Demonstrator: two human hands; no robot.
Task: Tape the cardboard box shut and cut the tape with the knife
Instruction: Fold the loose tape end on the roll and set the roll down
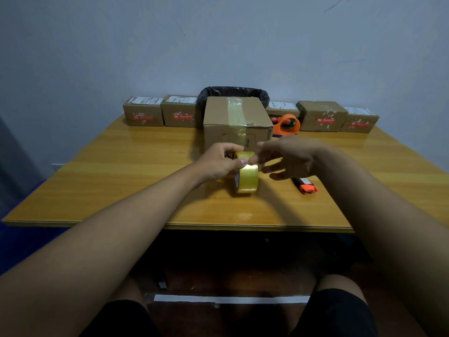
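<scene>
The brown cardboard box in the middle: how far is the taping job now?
One strip of clear tape already crosses the top of the brown cardboard box. The left hand grips the yellowish roll of packing tape, upright on the wooden table; the right hand picks at its end. Applying new tape and cutting remain; the orange-and-black knife lies untouched.

Glossy wood-grain table (145,171), matt cardboard box (218,127)

Taped cardboard box (238,122), yellowish tape roll (246,178) on edge before it, orange-black knife (306,186) rightward.
</scene>
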